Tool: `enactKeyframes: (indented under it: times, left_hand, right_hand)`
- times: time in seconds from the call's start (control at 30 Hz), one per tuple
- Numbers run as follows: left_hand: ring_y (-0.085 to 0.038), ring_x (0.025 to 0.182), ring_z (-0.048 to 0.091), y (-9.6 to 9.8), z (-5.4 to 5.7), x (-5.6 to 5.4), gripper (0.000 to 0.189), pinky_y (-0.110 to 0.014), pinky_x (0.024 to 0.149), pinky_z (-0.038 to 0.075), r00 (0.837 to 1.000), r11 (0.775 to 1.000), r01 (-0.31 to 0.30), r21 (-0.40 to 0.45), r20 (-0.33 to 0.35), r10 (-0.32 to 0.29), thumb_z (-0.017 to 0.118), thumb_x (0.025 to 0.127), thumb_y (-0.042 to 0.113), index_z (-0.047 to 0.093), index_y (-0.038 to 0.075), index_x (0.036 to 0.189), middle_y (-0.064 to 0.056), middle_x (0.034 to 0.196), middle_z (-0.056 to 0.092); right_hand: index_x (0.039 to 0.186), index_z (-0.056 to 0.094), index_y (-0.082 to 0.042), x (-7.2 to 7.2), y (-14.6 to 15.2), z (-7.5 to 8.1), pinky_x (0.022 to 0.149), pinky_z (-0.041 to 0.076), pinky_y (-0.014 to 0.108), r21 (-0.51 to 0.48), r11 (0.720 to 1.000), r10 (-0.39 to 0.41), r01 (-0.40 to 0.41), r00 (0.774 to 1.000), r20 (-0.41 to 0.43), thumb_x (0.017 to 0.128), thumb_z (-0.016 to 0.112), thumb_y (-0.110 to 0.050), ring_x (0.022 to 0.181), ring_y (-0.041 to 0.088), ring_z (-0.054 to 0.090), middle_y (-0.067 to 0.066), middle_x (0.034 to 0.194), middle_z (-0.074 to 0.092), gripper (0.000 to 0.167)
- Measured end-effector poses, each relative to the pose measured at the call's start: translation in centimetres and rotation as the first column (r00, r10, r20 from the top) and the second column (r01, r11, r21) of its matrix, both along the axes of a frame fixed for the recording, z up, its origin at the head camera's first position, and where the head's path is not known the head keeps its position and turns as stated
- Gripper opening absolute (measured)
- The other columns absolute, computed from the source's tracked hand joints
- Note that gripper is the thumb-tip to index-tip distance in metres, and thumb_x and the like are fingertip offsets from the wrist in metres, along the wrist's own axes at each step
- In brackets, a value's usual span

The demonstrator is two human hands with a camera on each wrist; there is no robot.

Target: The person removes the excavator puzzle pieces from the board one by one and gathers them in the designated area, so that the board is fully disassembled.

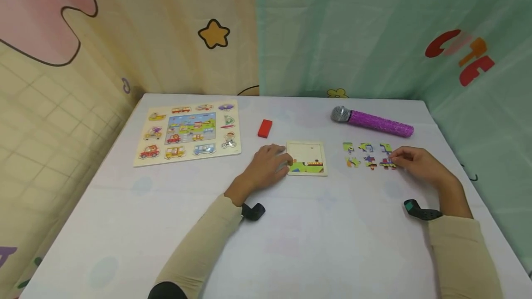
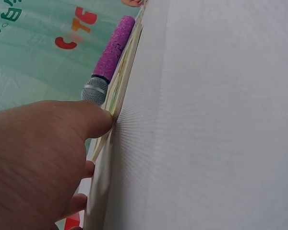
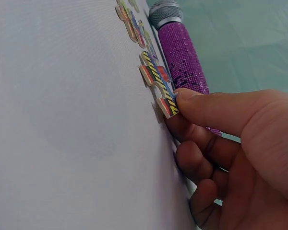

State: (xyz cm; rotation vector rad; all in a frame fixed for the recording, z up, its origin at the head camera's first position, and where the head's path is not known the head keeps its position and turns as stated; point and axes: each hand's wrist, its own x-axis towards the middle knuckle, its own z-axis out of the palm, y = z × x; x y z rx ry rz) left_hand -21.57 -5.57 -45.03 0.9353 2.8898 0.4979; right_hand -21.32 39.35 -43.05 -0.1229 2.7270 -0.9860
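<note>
My left hand rests at the left side of a small wooden puzzle board, its thumb touching the board's edge in the left wrist view. Within the frame of that board, a strip of green scenery fills the bottom and the upper part is pale. On the right, my right hand pinches the end of a puzzle piece with black-and-yellow stripes between thumb and index finger. In the right wrist view the piece is tilted, close over the table. Several other puzzle pieces lie in two rows to its left.
A purple glittery microphone lies behind the pieces. Behind my left hand is a red block. A larger vehicle puzzle board lies at the back left of the white table. Printed curtains hang beyond the table.
</note>
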Motion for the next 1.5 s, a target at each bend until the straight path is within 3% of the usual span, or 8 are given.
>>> enactKeyframes:
  times: [0.2, 0.43, 0.8, 1.2, 1.37, 1.5]
  left_hand:
    - [-0.029, 0.139, 0.038, 0.1, 0.2, 0.1, 0.026, -0.047, 0.114, 0.03, 1.0, 1.0, 0.002, -0.006, 0.013, -0.002, 0.059, 0.102, 0.03, 0.067, 0.026, 0.126, -0.008, 0.152, 0.045]
    - [-0.028, 0.138, 0.038, 0.1, 0.1, 0.0, 0.026, -0.046, 0.114, 0.03, 1.0, 1.0, -0.001, -0.003, 0.003, 0.001, 0.06, 0.102, 0.03, 0.067, 0.027, 0.127, -0.007, 0.151, 0.045]
    - [-0.029, 0.138, 0.039, -0.1, 0.0, 0.0, 0.026, -0.046, 0.114, 0.031, 1.0, 1.0, 0.007, 0.011, -0.015, -0.007, 0.06, 0.101, 0.029, 0.068, 0.026, 0.126, -0.008, 0.15, 0.047]
    - [-0.028, 0.139, 0.038, -0.1, 0.0, 0.0, 0.025, -0.046, 0.115, 0.029, 1.0, 1.0, 0.006, 0.007, -0.008, -0.006, 0.06, 0.102, 0.03, 0.067, 0.027, 0.126, -0.008, 0.151, 0.046]
    - [-0.028, 0.138, 0.039, -0.1, -0.1, 0.0, 0.025, -0.046, 0.115, 0.03, 1.0, 1.0, 0.006, 0.009, -0.01, -0.006, 0.06, 0.101, 0.03, 0.067, 0.027, 0.125, -0.008, 0.151, 0.046]
    - [-0.029, 0.138, 0.039, -0.1, 0.0, -0.1, 0.025, -0.045, 0.114, 0.03, 1.0, 1.0, 0.013, 0.003, -0.016, -0.013, 0.06, 0.102, 0.029, 0.067, 0.026, 0.126, -0.009, 0.15, 0.047]
  right_hand:
    - [0.113, 0.065, 0.001, 0.1, -0.6, 0.0, 0.074, 0.043, 0.02, 0.048, 0.999, 0.005, -0.003, 0.999, -0.033, 0.105, 0.055, -0.015, 0.098, 0.028, 0.049, 0.016, 0.109, 0.063, 0.02]
    - [0.11, 0.063, 0.002, 0.0, -0.9, 0.3, 0.079, 0.043, 0.035, 0.07, 0.998, 0.002, 0.001, 0.999, -0.048, 0.105, 0.055, -0.013, 0.099, 0.032, 0.05, 0.019, 0.108, 0.062, 0.018]
    - [0.099, 0.065, -0.001, -0.3, -0.9, 0.1, 0.076, 0.043, 0.042, 0.155, 0.988, 0.044, -0.028, 0.994, -0.1, 0.101, 0.058, -0.008, 0.089, 0.029, 0.051, 0.011, 0.093, 0.062, 0.01]
    - [0.106, 0.063, 0.002, -0.2, -1.0, 0.0, 0.082, 0.043, 0.05, 0.143, 0.99, 0.009, 0.002, 0.997, -0.079, 0.105, 0.054, -0.012, 0.097, 0.037, 0.05, 0.021, 0.104, 0.061, 0.017]
    - [0.111, 0.062, 0.005, -0.1, -1.9, 0.8, 0.079, 0.044, 0.048, 0.146, 0.989, 0.011, 0.003, 0.995, -0.095, 0.106, 0.053, -0.02, 0.098, 0.038, 0.052, 0.023, 0.107, 0.057, 0.027]
    - [0.115, 0.062, 0.006, 0.1, -4.4, 2.1, 0.075, 0.047, 0.043, 0.139, 0.99, 0.053, -0.033, 0.989, -0.14, 0.104, 0.057, -0.018, 0.096, 0.036, 0.053, 0.021, 0.107, 0.057, 0.027]
